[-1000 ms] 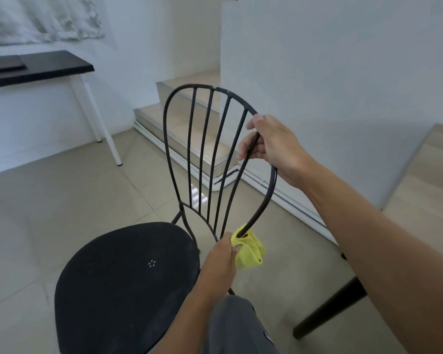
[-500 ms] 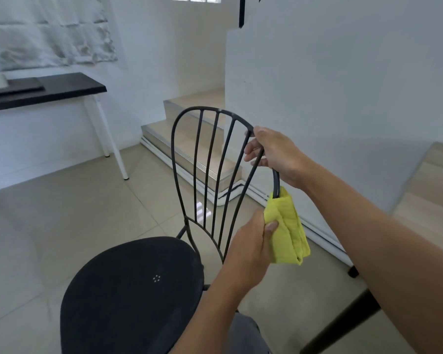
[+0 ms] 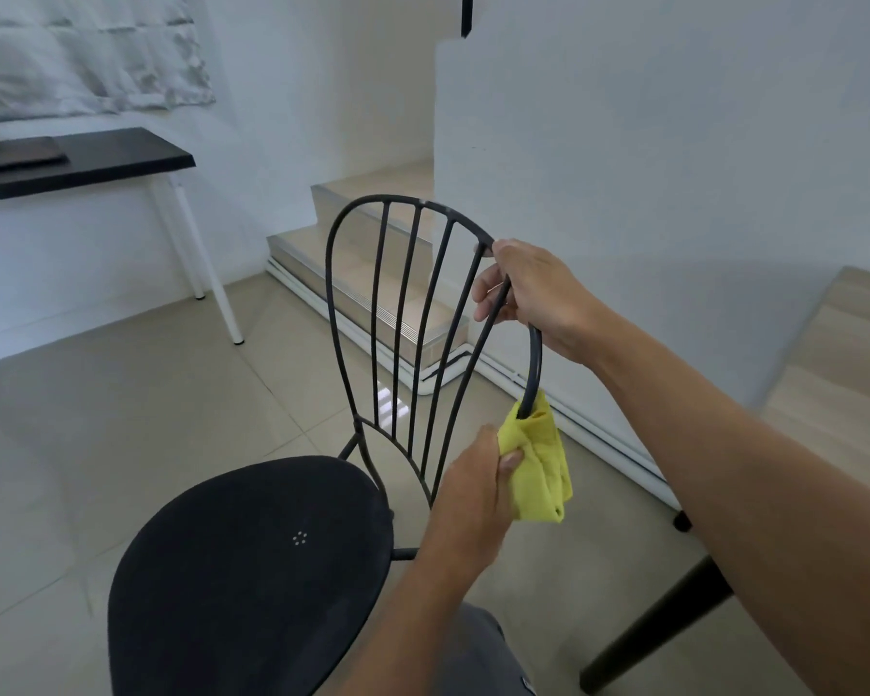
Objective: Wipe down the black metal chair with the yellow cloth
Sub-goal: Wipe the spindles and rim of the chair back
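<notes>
A black metal chair (image 3: 252, 570) with a round dark seat and a curved back of thin rods stands in front of me. My right hand (image 3: 538, 298) grips the upper right curve of the back frame. My left hand (image 3: 473, 489) holds the yellow cloth (image 3: 541, 464), which is wrapped around the right side rod of the frame, just below my right hand. The lower part of the cloth hangs loose.
A black-topped table with white legs (image 3: 121, 158) stands at the back left. Tiled steps (image 3: 372, 273) rise behind the chair beside a white wall. A wooden tabletop (image 3: 834, 394) with a dark leg is at the right. Pale floor tiles surround the chair.
My left hand has slid the yellow cloth up the right side rod from near the seat, towards my right hand. The view has tilted up a little.
</notes>
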Motion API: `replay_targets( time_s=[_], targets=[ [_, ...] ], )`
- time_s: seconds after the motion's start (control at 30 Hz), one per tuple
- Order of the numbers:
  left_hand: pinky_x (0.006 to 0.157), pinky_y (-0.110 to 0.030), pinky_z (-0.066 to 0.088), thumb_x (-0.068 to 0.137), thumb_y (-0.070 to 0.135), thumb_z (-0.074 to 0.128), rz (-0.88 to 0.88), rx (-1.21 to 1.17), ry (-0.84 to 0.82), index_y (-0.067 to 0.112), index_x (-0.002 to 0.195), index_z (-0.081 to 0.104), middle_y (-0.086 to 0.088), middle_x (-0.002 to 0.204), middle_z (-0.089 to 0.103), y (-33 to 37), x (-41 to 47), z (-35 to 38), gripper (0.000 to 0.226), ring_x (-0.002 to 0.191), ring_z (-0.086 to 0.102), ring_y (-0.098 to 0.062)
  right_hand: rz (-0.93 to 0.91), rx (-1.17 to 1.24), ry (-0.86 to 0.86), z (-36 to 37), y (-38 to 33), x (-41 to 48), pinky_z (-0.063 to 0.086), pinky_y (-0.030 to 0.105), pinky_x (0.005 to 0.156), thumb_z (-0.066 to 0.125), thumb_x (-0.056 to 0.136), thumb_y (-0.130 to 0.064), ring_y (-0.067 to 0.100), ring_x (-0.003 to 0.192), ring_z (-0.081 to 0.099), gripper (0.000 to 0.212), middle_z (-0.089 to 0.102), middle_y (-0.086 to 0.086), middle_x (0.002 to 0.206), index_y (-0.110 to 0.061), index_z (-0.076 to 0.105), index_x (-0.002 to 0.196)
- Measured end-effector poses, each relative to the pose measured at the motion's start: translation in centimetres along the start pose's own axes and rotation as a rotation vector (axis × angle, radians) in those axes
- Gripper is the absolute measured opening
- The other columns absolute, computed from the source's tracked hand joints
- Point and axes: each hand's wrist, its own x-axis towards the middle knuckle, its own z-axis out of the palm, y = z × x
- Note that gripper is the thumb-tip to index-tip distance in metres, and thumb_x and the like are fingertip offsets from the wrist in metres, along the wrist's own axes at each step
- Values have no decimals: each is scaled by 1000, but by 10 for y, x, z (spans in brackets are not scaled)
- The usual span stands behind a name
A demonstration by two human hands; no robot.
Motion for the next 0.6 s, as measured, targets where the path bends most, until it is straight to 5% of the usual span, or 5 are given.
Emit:
replay_targets(
  time_s=[0.3,0.43,0.6],
  targets=[
    [71,-20,49,104,28,39,-332,164,-175,22,110,50,7,91,61,-82,-29,6,14,81,59,-5,-3,10,79,6,2,-5,54,36,71,30,105,-27,18,66,63,28,63,7,80,-15,55,110],
    [60,-12,39,104,25,40,-330,182,-248,25,118,52,8,93,62,-96,-34,-4,18,77,56,1,-30,-107,347,11,3,-18,47,28,67,40,103,-39,8,67,54,22,56,-8,78,-21,52,106],
    [60,-19,43,99,23,51,-354,41,-29,26,85,57,6,77,62,-106,-37,-26,15,68,55,-8,5,47,444,42,34,-55,41,34,58,43,99,-46,15,58,44,26,49,-6,67,-28,48,82]
  ],
)
